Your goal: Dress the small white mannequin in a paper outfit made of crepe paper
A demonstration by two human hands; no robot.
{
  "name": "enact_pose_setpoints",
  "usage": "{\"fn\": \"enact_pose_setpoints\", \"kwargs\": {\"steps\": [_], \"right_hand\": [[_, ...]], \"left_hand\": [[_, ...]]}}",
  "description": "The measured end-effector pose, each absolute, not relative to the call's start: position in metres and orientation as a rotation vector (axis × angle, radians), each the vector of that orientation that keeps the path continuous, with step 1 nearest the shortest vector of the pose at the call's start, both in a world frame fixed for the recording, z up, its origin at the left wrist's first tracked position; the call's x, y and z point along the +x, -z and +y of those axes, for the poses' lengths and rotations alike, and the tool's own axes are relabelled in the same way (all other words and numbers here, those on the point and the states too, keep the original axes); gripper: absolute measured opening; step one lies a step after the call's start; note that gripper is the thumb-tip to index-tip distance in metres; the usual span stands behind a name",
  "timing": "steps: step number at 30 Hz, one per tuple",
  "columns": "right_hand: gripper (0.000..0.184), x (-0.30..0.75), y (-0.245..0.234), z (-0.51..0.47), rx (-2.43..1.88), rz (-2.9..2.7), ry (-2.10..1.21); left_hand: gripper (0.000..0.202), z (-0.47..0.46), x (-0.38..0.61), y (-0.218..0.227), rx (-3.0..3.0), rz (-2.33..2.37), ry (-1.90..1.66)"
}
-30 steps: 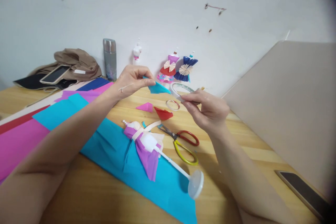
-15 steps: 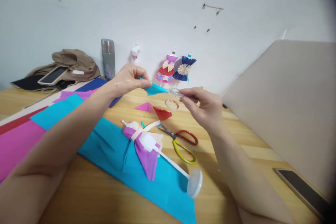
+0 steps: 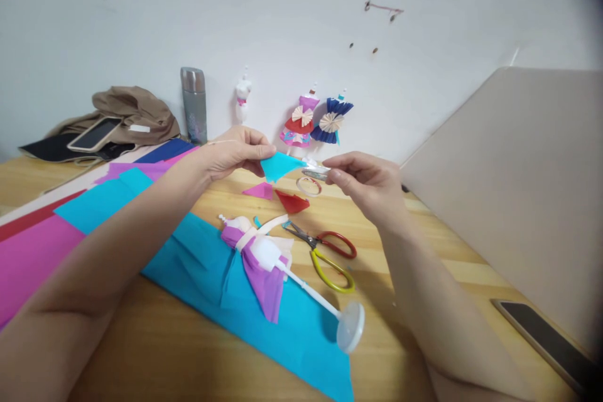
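My left hand (image 3: 242,152) pinches a small blue piece of crepe paper (image 3: 280,166) above the table. Closed on a clear roll of tape (image 3: 316,172), my right hand (image 3: 365,185) is level with it, and the paper's tip reaches the roll's edge. Below lies a small white dress form (image 3: 266,252) on its side, wrapped in purple and cream paper, its round base toward me. It rests on a large blue sheet (image 3: 292,333). Scissors (image 3: 325,251) with one red and one yellow handle lie open beside it.
Pink (image 3: 259,190) and red paper scraps (image 3: 292,202) and a ring-shaped roll (image 3: 309,186) lie beneath my hands. Dressed forms (image 3: 306,119), a bottle (image 3: 193,105) and a brown cloth bag (image 3: 136,114) stand along the wall. A phone (image 3: 541,339) lies at right.
The blue paper piece has turned to show more of its flat face. My left hand has dropped slightly, and the tape roll has tilted in my right hand.
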State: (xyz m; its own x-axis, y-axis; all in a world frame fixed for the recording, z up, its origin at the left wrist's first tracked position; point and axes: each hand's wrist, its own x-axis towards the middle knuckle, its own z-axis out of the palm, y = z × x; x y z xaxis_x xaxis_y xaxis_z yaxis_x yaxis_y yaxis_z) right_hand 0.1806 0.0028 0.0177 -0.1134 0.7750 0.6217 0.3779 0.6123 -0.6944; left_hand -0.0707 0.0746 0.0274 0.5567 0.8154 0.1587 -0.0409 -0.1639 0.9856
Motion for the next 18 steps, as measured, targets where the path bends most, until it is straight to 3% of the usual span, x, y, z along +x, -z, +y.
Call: {"fn": "enact_pose_setpoints", "kwargs": {"steps": [6, 18], "right_hand": [[0.006, 0.183, -0.015, 0.004, -0.946, -1.731, -0.447], [0.006, 0.186, -0.012, 0.008, -0.948, -1.786, -0.429]], "left_hand": [[0.042, 0.078, -0.070, -0.024, 1.550, 0.695, -0.802], [0.027, 0.086, -0.072, -0.018, 1.633, 0.762, -0.789]]}}
